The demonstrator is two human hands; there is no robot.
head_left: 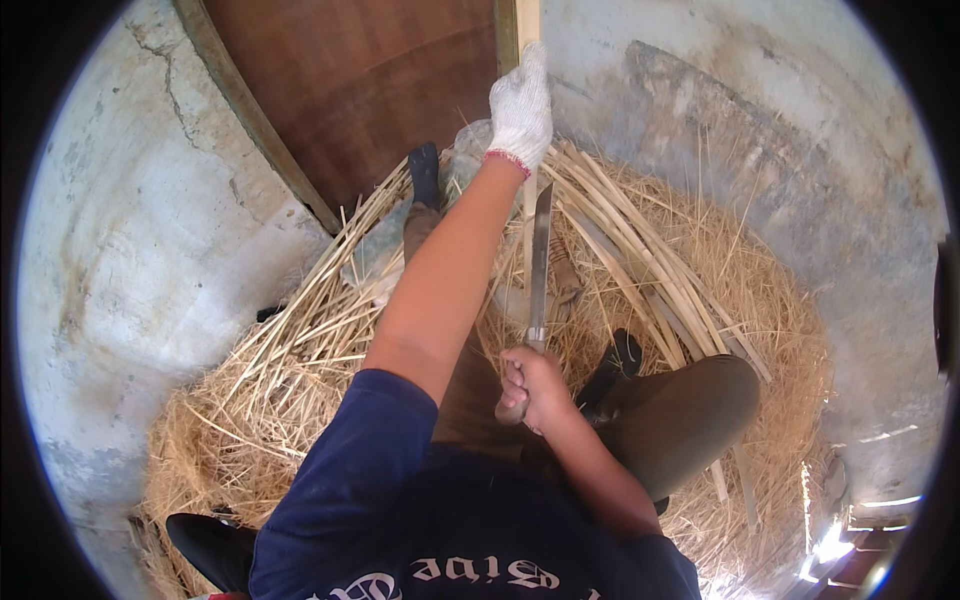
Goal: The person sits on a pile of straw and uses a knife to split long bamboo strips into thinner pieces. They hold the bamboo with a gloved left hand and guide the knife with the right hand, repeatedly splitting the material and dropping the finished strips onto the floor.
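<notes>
My left hand [520, 105], in a white knit glove, is raised and grips a long pale bamboo strip [527, 25] that stands upright against the wall. My right hand [530, 385], bare, is closed around the handle of a long knife [540, 255]. The blade points up and lies along the lower part of the strip. I am seated with my legs in brown trousers stretched out. My dark-socked feet [425, 170] rest among the shavings.
Long split bamboo strips [640, 260] fan out over a heap of straw-like shavings [290, 390] on the floor. A brown wooden door [360, 90] stands ahead, with rough concrete walls [150, 240] on both sides. A plastic bag [375, 250] lies by my left leg.
</notes>
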